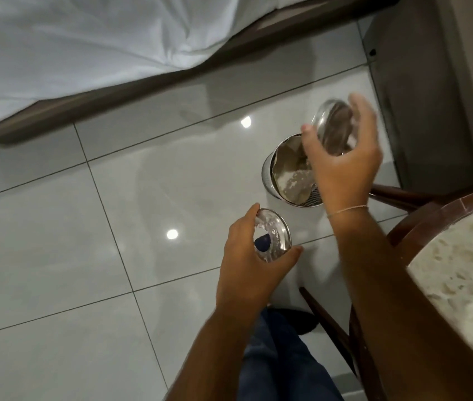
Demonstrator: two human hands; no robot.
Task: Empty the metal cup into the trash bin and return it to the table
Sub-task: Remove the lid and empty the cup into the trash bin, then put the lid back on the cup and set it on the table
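Observation:
My right hand (345,166) grips the metal cup (334,126) by its side, tipped over with its open mouth facing left, just above the trash bin (267,172). The bin is a small round metal one on the tiled floor, lined with a bag that holds white and brown scraps. My left hand (248,256) holds a round metal lid (277,231) lower left of the bin; a dark blue reflection shows on its shiny face. The round table (432,218), with a wooden rim and speckled stone top, sits at the right edge beside my right forearm.
A bed with a white sheet (84,53) and dark wooden frame runs across the top left. A grey cabinet (420,82) stands behind the bin. Glossy grey floor tiles (84,227) stretch to the left. The table's wooden legs (325,316) and my jeans-clad leg (281,357) are below.

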